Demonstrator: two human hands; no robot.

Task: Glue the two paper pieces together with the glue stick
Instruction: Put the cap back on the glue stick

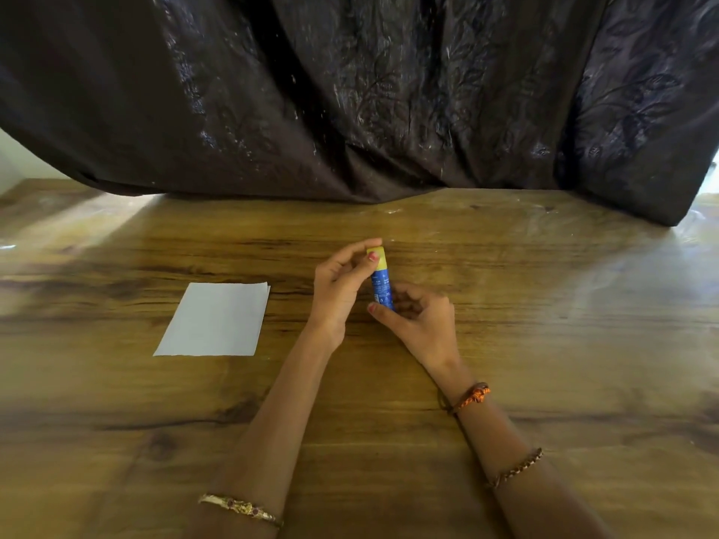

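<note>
desk: wood-grain top point(544, 344), brown with dark streaks and knots, glossy, glare patches at the left and right edges
curtain: dark brown-black cloth point(350, 91), crinkled, shiny, embossed leaf pattern, hangs in deep folds; its hem lies on the far edge of the desk
glue stick: short cylinder point(383, 291), blue body with small white print too small to read, yellow cap point(378, 254) on the far end; held nearly upright, tilted a little, above the desk centre, between both hands
left hand: point(337, 289) thumb and fingertips curled round the yellow cap, pinching it; painted thumbnail shows against the cap
right hand: point(420, 320) fingers curled round the lower blue body, thumb across the front, gripping it; bottom end of the stick hidden in the fingers
paper pieces: white rectangular sheets point(216, 320), matte, flat on the desk, left of the hands and apart from them; stacked nearly flush, the edge of a lower sheet peeks out at the far right corner; exact count cannot be told
left forearm: bare, gold bangle point(241, 509) with small dark red stones near the lower frame edge
right wrist: orange knotted thread band point(472, 396); further up the forearm a thin braided gold-brown chain point(515, 468)
background: pale wall patch point(15, 161) at the far left, below the curtain's edge
</note>
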